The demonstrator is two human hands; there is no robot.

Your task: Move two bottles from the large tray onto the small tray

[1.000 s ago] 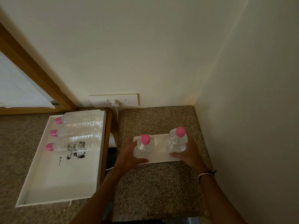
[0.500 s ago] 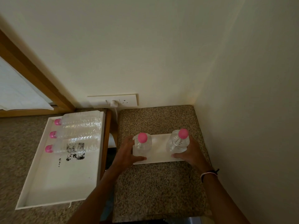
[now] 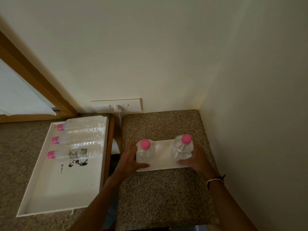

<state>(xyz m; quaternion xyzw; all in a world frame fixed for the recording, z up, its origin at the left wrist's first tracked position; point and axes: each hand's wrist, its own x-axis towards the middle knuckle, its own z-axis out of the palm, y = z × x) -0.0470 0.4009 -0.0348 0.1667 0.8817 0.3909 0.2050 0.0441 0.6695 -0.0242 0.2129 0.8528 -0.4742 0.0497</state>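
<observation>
Two clear bottles with pink caps stand upright on the small white tray (image 3: 164, 153) on the speckled counter. My left hand (image 3: 129, 160) wraps around the left bottle (image 3: 145, 151) at the tray's left end. My right hand (image 3: 195, 158) wraps around the right bottle (image 3: 182, 150) at the tray's right end. The large white tray (image 3: 55, 189) lies to the left on a lower surface. It holds three more pink-capped bottles (image 3: 80, 140) lying on their sides along its far end.
A wall socket plate (image 3: 128, 105) with a plug and cord sits on the back wall behind the counter. A side wall (image 3: 258, 114) rises close on the right of the counter. A wooden frame (image 3: 33, 84) runs diagonally at the left.
Both hands stay around the two upright bottles on the small tray. The view has shifted slightly; the bottles stand in much the same places.
</observation>
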